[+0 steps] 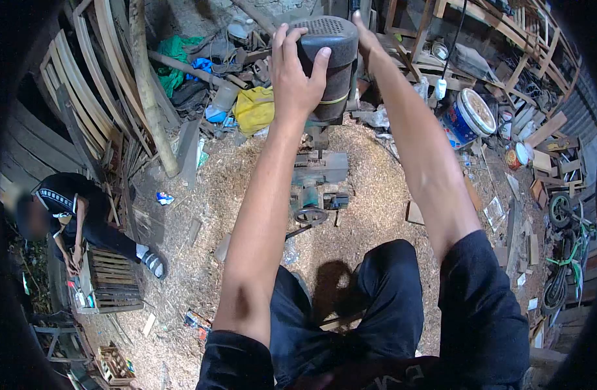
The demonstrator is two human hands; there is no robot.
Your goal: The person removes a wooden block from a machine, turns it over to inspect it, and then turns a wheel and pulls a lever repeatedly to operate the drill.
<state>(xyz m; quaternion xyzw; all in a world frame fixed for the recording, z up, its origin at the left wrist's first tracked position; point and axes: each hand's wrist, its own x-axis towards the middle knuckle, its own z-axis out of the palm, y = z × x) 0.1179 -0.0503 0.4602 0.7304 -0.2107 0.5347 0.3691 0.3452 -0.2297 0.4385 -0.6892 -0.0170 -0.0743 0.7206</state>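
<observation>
A dark cylindrical motor housing (pixel 334 55) with a perforated round top stands upright in front of me, on what looks like a drill press. My left hand (pixel 293 75) grips its left side, thumb on the front and fingers reaching over the upper rim. My right hand (pixel 369 44) is raised along the right side of the housing; one digit shows at the top and the other fingers are hidden. Below the housing are the machine's metal table (pixel 328 167) and a handwheel (pixel 310 216).
Wood shavings (pixel 370 175) cover the floor. A person (pixel 84 214) sits at left beside a slatted wooden crate (pixel 116 279). A yellow sack (pixel 254 109) lies behind the machine. A bucket (pixel 464 117), a hanging cable connector (pixel 441 88) and a small green bike (pixel 568 257) are at right.
</observation>
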